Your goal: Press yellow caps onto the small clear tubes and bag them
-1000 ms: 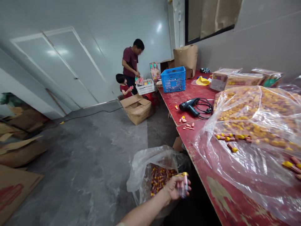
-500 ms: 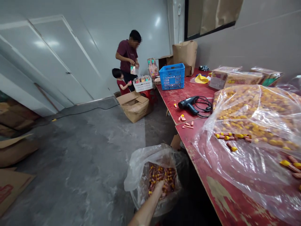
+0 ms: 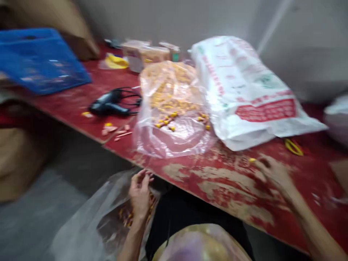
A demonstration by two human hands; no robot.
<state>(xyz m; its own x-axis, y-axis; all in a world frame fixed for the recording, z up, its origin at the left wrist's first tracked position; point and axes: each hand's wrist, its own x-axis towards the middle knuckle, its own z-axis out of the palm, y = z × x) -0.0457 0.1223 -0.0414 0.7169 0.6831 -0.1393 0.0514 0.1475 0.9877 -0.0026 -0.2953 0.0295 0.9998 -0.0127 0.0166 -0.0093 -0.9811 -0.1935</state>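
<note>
My left hand [image 3: 140, 190] hovers over an open clear bag [image 3: 84, 221] of yellow-capped pieces [image 3: 126, 214] beside the table. Its fingers are curled, and whether anything lies between them is too blurred to tell. Over the worn red tabletop [image 3: 225, 181], my right hand [image 3: 270, 172] pinches a small yellow-tipped piece [image 3: 252, 160] at its fingertips. A large clear bag [image 3: 174, 87] full of yellow-capped pieces lies on the table, several loose ones near its mouth. To its right rests a white printed sack [image 3: 244, 87].
A blue crate [image 3: 40, 61] stands at the table's left end. A black heat gun [image 3: 111, 103] with a coiled cord lies nearby, close to small pink pieces [image 3: 123, 134]. Yellow-handled scissors [image 3: 293, 147] are at the right. Packaged boxes [image 3: 146, 54] line the back.
The view has swung right and down toward the table. The hand that was inside the floor bag's pieces is now raised above it. My right hand and the white sack have come into view.
</note>
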